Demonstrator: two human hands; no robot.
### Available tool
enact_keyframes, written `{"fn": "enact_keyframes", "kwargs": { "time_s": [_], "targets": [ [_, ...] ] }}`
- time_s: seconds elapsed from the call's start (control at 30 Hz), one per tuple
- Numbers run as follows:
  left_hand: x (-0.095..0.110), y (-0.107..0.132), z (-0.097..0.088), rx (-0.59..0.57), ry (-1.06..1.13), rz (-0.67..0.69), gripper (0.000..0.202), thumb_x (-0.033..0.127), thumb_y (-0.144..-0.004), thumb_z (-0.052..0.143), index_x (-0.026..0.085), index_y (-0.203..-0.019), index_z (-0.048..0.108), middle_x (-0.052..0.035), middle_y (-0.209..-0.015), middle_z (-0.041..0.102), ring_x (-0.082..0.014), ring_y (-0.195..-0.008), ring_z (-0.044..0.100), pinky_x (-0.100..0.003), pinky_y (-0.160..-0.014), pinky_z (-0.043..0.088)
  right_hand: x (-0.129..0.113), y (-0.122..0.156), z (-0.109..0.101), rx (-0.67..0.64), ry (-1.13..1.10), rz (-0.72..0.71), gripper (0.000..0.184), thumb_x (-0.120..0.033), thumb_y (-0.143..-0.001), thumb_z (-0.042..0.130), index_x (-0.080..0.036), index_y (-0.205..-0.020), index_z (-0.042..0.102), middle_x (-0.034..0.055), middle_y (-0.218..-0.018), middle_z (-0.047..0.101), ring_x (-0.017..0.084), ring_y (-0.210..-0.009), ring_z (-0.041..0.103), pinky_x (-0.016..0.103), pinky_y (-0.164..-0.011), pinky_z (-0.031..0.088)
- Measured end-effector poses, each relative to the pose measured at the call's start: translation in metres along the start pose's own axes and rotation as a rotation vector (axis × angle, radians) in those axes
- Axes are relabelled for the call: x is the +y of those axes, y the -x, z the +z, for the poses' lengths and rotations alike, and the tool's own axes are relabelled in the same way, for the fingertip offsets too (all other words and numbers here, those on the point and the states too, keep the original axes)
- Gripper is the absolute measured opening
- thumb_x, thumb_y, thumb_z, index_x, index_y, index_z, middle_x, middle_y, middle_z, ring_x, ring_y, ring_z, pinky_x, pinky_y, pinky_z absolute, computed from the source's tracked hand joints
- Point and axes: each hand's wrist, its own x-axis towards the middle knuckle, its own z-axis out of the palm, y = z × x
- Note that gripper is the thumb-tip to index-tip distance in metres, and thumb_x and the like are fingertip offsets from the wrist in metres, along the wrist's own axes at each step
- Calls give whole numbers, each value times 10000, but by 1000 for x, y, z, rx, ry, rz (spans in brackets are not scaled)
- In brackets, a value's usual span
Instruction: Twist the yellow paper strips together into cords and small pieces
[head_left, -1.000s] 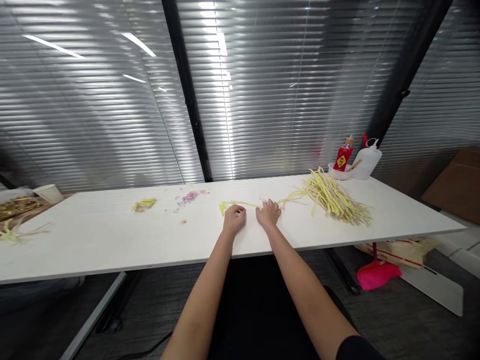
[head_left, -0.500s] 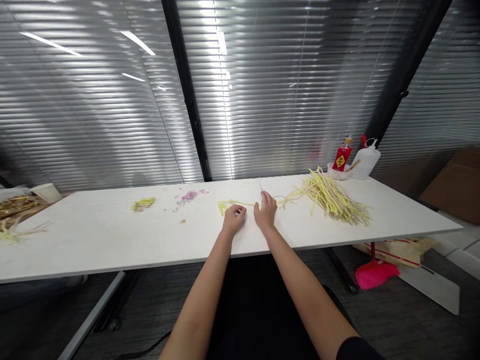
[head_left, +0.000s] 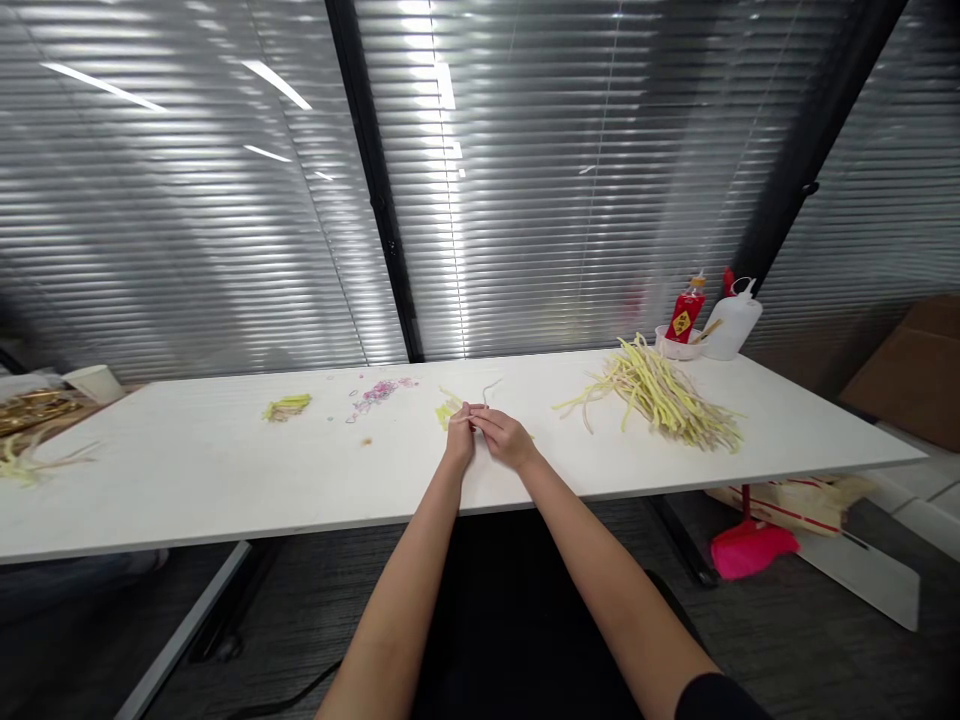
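Pale strip (head_left: 489,384) partly inside right hand (head_left: 508,440).

Office: glass partition with blinds (head_left: 225,220), white desk (head_left: 225,470), grey carpet (head_left: 787,640).

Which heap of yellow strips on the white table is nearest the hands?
The small bunch right beside the left hand. The big heap lies far off to the right, and a little tuft lies well to the left.

The table (head_left: 225,480) before you looks like smooth, matt white laminate. The yellow strands (head_left: 660,395) on it look soft and fuzzy, the squeeze bottle (head_left: 731,320) translucent plastic, the floor (head_left: 787,640) rough grey carpet.
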Motion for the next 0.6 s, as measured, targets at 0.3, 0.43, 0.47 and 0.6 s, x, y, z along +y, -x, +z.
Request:
{"fn": "enact_keyframes", "kwargs": {
  "time_s": [0.3, 0.43, 0.47, 0.6],
  "targets": [
    [11, 0, 2, -121, 218, -117, 404, 449, -722, 581, 134, -971, 627, -77, -790, 648, -182, -757, 610, -316, -729, 450, 5, 4, 4, 59, -98, 121, 277, -147, -833, 437, -249, -937, 673, 19, -983, 672, 150, -985, 604, 358, -928, 481],
    [10, 1, 0, -75, 234, -80, 391, 390, -689, 656, 144, -991, 619, -64, -832, 640, -148, -748, 598, -277, -714, 433, -1, 3, -1, 194, -191, 258, 219, -182, -822, 467, -244, -878, 669, 17, -923, 676, 158, -915, 619, 347, -865, 501],
    [10, 1, 0, -57, 209, -69, 379, 392, -700, 649, 145, -986, 624, -59, -833, 635, -138, -740, 591, -264, -702, 428, -2, 2, -2, 220, -219, 293, 206, -195, -821, 471, -239, -871, 666, 19, -912, 674, 158, -888, 622, 337, -830, 511],
    [9, -1, -1, 30, 134, -84, 397, 460, -765, 566, 158, -1017, 618, -64, -867, 629, -107, -682, 570, -221, -598, 393, -3, 1, -4, 355, -344, 491, 142, -265, -798, 525, -202, -852, 640, 38, -871, 664, 160, -813, 620, 295, -697, 523]
  ]
}}
